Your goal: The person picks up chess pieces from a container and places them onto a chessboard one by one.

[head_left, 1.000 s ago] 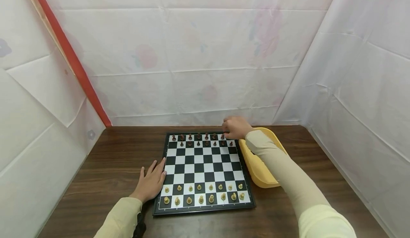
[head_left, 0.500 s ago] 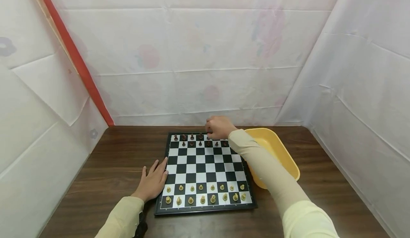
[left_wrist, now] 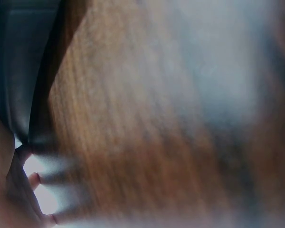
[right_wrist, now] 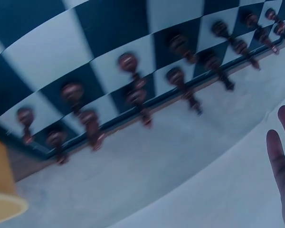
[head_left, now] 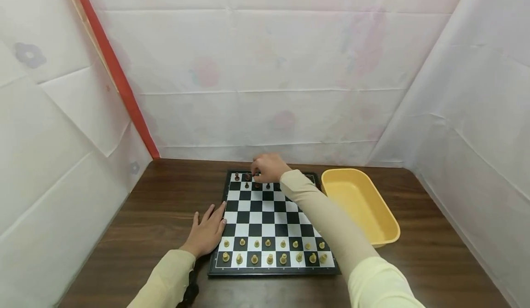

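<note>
One chessboard (head_left: 271,218) on brown table (head_left: 157,216). My left hand (head_left: 208,232) flat on table, fingers straight, touching board's left edge, holding nothing. My right hand (head_left: 268,168) over far rows among dark pieces (head_left: 246,185); grip: cannot tell. Sixteen light pieces (head_left: 269,243) on two near rows. Five dark pieces visible from head, others hidden behind hand. One yellow tray (head_left: 364,206) right of board.

We see our chessboard (head_left: 269,223) flat on the table, dark pieces (head_left: 247,182) upright along the far rows, light pieces (head_left: 269,252) along the near rows.
</note>
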